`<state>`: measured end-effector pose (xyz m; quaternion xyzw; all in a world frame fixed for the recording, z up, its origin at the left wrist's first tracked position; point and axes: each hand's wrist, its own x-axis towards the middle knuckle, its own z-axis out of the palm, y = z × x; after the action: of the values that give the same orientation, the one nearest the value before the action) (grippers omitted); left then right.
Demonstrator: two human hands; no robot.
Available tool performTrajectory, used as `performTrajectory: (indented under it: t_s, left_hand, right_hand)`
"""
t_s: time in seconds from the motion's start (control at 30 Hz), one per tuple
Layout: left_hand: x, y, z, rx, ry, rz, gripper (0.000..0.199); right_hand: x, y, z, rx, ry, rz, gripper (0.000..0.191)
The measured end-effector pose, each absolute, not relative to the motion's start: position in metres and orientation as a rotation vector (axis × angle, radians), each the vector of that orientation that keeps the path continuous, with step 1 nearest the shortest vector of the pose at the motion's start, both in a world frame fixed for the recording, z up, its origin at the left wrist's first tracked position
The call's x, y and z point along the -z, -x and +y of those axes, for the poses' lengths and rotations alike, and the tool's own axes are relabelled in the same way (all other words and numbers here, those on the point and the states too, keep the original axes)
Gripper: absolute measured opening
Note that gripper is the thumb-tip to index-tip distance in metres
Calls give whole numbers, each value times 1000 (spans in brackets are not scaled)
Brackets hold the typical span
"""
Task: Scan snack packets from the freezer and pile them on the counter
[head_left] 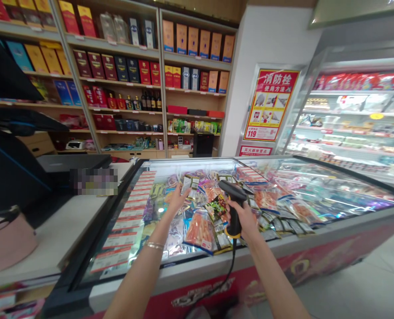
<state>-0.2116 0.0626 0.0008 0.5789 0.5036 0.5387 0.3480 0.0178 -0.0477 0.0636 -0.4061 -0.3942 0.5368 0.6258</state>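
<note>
My right hand (245, 217) is wrapped round the grip of a black and yellow handheld barcode scanner (233, 191). Its head points to the left, and a black cable hangs from the bottom of the handle. On the left, my left hand (179, 199) holds a small dark-edged snack packet (191, 181) by its near side, with a pale printed label showing. Below the scanner lie a black and green snack packet (216, 207) and a clear bag of orange-pink sticks (199, 230). More dark and gold packets (279, 223) spread to the right.
Bagged foods lie on the glass-topped freezer (180, 261). At left stands a counter (60, 235) with a dark monitor (7, 66) and a pink bag (7, 243). Shelves of boxed bottles (117, 66) line the back wall; a lit refrigerated case (356, 119) stands at right.
</note>
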Motion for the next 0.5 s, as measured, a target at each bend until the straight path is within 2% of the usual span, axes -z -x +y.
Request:
performTrajectory:
  t_s: [0.23, 0.5]
  left_hand:
    - [-4, 205, 57, -1543, -1453, 1149, 71]
    - [-12, 202, 50, -1522, -1482, 1161, 75]
  right_hand:
    - [-62, -4, -54, -1220, 974, -1015, 23]
    - [-61, 4, -59, -1185, 1021, -1136, 24]
